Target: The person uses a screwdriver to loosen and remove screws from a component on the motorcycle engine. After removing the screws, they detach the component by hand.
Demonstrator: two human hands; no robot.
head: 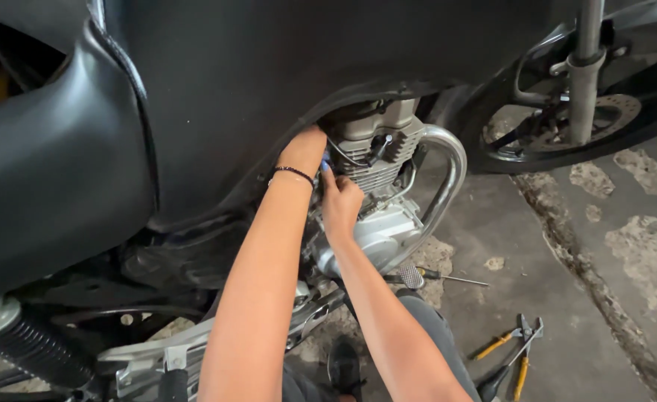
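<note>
Both hands work at the engine (377, 160) of a black motorcycle, seen from above beside the dark fuel tank (231, 89). The left hand (304, 147) reaches up under the edge of the tank, just left of the engine's finned top; its fingers are hidden behind the tank, so I cannot tell whether they are spread or closed. A dark beaded bracelet (293, 173) sits on that wrist. The right hand (339, 199) is just below, against the side of the engine, its fingers pressed together around something small and blue (325, 164); what it is cannot be made out. A chrome exhaust pipe (451, 167) curves down past the engine. On the concrete floor (552, 246) lie a screwdriver (447, 278) and yellow-handled pliers (511, 350), well apart from the hands. The front wheel (566, 134) stands at upper right
</note>
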